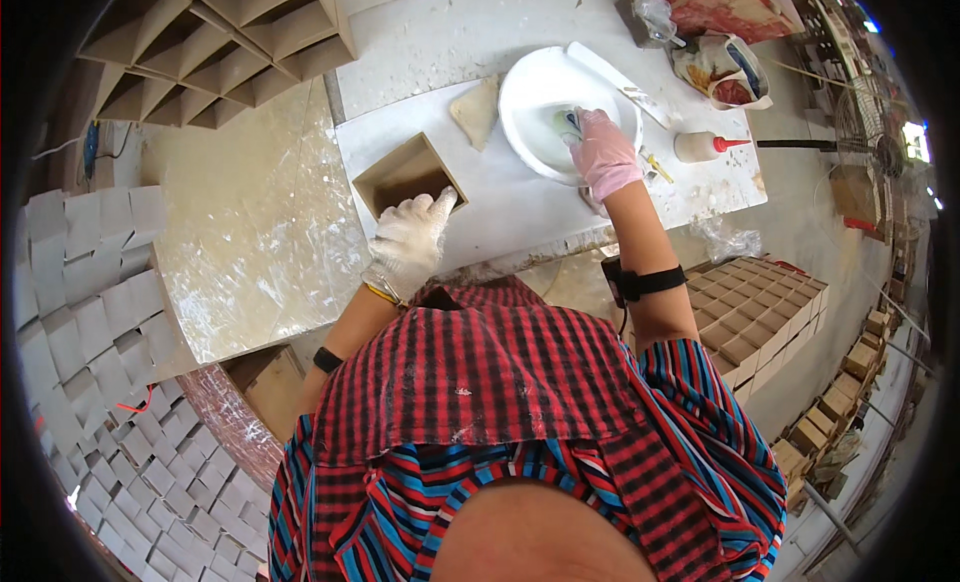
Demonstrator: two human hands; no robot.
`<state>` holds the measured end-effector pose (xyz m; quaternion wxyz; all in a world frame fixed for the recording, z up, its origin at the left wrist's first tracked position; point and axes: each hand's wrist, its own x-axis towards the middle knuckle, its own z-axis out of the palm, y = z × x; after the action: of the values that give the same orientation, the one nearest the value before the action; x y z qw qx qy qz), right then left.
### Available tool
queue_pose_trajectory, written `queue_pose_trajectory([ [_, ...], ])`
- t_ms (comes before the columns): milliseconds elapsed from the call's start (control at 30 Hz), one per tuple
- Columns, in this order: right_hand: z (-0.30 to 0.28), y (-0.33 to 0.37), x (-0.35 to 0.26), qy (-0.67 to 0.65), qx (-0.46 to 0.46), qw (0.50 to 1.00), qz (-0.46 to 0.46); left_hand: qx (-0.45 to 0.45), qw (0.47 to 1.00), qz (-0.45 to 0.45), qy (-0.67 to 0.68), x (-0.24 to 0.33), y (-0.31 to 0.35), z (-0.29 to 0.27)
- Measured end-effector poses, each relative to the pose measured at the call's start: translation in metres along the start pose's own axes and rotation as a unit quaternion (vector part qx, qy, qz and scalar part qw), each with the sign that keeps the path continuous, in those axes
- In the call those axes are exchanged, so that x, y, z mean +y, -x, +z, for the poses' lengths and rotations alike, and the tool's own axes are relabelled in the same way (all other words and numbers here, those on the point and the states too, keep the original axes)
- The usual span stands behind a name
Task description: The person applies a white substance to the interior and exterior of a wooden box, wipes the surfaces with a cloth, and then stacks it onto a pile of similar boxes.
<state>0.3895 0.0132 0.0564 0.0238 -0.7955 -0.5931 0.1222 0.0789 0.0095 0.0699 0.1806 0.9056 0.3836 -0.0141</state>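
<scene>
My left hand [410, 244], in a white knit glove, grips the near wall of an open brown cardboard box [392, 169], with its fingers over the edge. The box sits on the white-topped table. To its right stands a round white basin [512, 94] with whitish liquid in it. My right hand [607, 160], in a pink glove, reaches over the basin's right side. Its fingers close on a small pale green thing [567, 125] with a dark mark, held low in the basin; its exact kind is unclear.
A white strip [615, 80] lies across the basin's rim. Beside it stand a red-tipped squeeze bottle [698, 147] and a bag of rags [722, 72]. A flat beige piece [476, 112] lies left of the basin. Stacked boxes [215, 52] rise at far left; divided boxes [755, 312] sit at right.
</scene>
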Motion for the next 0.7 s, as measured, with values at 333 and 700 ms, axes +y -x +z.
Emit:
queue_pose_trajectory([
  [333,0.005,-0.008,0.014,-0.005,-0.062,0.998,0.000,0.182,0.982,-0.049,0.024,0.000,0.031,-0.034],
  [700,-0.001,0.001,0.064,-0.694,-0.173,0.684,0.144,0.126,0.960,-0.205,0.141,-0.013,0.049,-0.041],
])
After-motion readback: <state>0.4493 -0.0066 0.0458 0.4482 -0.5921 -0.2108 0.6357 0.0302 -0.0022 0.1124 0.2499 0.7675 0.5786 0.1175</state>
